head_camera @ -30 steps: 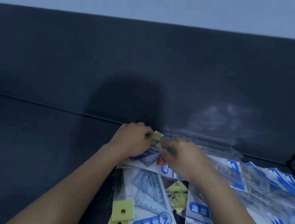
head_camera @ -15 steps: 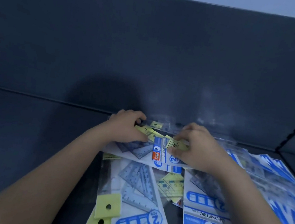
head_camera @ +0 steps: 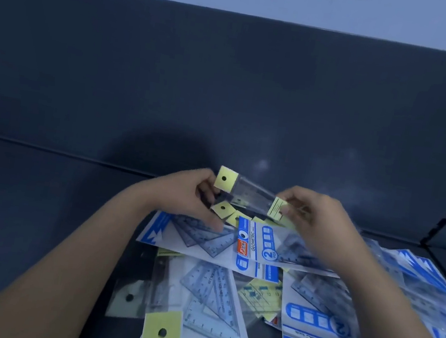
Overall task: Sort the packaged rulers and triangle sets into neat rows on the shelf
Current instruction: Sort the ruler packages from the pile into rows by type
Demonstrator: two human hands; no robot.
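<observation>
On the shelf (head_camera: 35,228), jumbled triangle-set packs (head_camera: 206,241)

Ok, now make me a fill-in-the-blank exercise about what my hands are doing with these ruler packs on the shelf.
1. The clear ruler pack is held above the pile by ____ hands.
2. The left hand grips its punched header card, which is ____ in colour.
3. Under the right hand, the blue and white triangle set pack reads GEOMETRIC beside the numeral ____.
Missing words: both; yellow; 2
</observation>
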